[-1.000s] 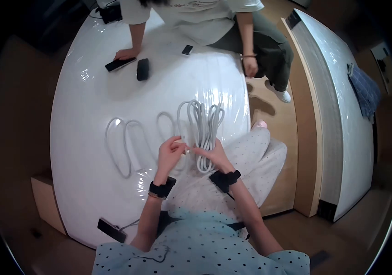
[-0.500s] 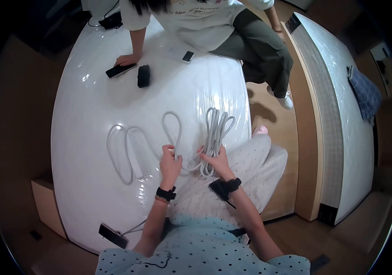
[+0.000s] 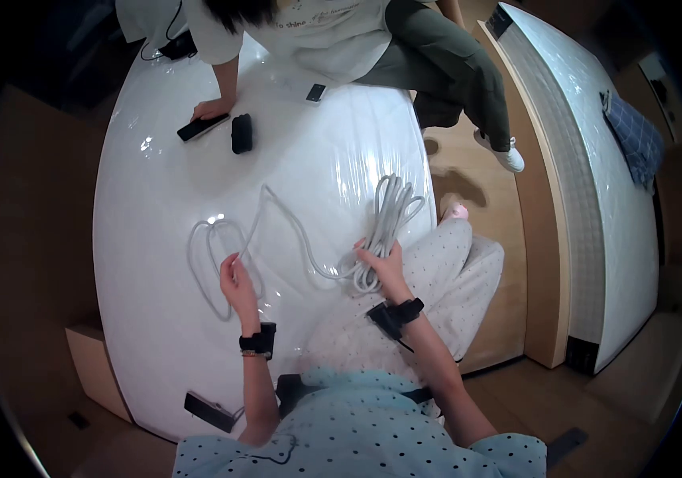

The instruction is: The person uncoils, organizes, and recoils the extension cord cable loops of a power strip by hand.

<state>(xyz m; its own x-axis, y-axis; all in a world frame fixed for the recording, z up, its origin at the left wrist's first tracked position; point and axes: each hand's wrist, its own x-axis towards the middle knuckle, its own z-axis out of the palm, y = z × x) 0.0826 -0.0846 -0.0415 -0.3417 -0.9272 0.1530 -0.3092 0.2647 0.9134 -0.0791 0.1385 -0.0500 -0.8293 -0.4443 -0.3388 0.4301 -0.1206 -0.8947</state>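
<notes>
A grey cable is partly gathered in a bundle of loops (image 3: 391,207) above my lap, at the right edge of the plastic-covered mattress (image 3: 157,319). My right hand (image 3: 385,263) is wrapped round the lower part of this bundle. From it a length of cable (image 3: 301,231) runs left across the mattress to my left hand (image 3: 239,285), whose fingers pinch the cable. Beyond and beside my left hand lie loose loops (image 3: 197,267) on the plastic. Black bands with small boxes are on both my wrists.
Opposite, a person in a white shirt (image 3: 317,40) sits on the mattress, one hand on a black phone (image 3: 202,127). A black case (image 3: 242,134) and a small device (image 3: 316,92) lie nearby. Another black device (image 3: 210,411) is at lower left; a second mattress (image 3: 580,183) stands right.
My left hand has moved left along the cable, drawing the strand out into a wider arc. My right hand and the bundle have shifted slightly right. The other person's leg has swung.
</notes>
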